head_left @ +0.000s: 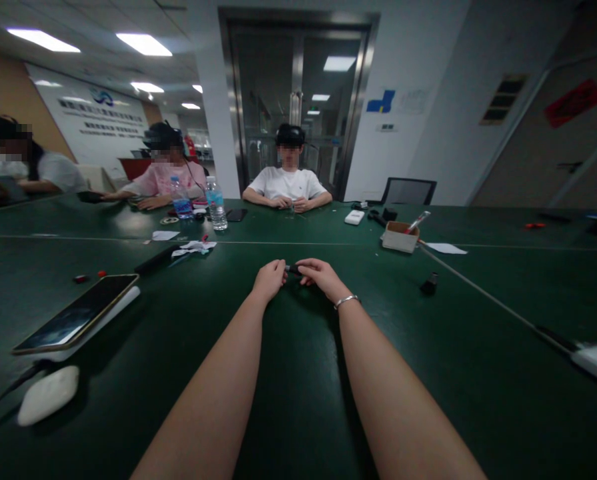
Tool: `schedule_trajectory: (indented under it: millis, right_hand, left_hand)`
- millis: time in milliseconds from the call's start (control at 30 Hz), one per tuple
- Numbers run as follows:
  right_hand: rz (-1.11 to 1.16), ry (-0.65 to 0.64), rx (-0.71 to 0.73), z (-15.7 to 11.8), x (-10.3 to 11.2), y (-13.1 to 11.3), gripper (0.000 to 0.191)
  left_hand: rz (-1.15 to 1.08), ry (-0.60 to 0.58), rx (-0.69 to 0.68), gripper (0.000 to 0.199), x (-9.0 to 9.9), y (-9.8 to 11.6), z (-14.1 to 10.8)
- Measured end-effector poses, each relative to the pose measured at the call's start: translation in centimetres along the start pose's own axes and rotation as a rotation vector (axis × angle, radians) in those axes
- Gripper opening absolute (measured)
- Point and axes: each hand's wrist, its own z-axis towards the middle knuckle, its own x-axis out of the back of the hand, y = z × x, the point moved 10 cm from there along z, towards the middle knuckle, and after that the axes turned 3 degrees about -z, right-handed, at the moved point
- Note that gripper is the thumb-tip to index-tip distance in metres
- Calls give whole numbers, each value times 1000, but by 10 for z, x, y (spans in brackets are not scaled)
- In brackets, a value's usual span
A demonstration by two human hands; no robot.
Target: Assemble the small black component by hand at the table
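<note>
My left hand (269, 280) and my right hand (322, 275) meet above the green table, arms stretched forward. Between them is a small, dark, stick-like object (292, 269) with a paler end toward the left; its exact kind is too small to tell. The fingers of my left hand are closed on the left end. The thumb and fingers of my right hand pinch the right end, partly hiding it. A silver bangle (347, 302) circles my right wrist.
On the left lie a phone (78, 313) on a white block and a whitish, stone-like piece (48, 395). Two bottles (216, 205) stand further back. To the right are a small box (400, 237) and a dark small object (430, 283). A person (288, 180) sits opposite.
</note>
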Motion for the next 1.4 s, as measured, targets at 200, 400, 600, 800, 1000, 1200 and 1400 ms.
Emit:
schedule_trajectory:
  millis: [200, 400, 600, 800, 1000, 1200, 1400]
  right_hand:
    - [-46, -126, 43, 0, -14, -1, 35]
    - [-132, -82, 48, 7, -14, 9, 33]
    - [-210, -25, 77, 7, -9, 5, 32]
    - [-232, 1, 77, 5, -7, 3, 31]
    - [-267, 20, 87, 7, -7, 4, 32]
    - [-319, 49, 115, 8, -5, 5, 33]
    - [-398, 50, 123, 8, -5, 2, 34]
  left_hand:
    - [151, 53, 32, 53, 8, 1, -2]
    - [321, 145, -135, 49, 17, 27, -10]
    - [-31, 68, -96, 29, 10, 16, -5]
    - [-198, -25, -106, 27, 0, 15, 0]
    - [-165, 26, -73, 29, 5, 12, -1]
    - [-253, -36, -54, 40, 1, 15, -3]
    - [-182, -23, -71, 34, 0, 12, 0]
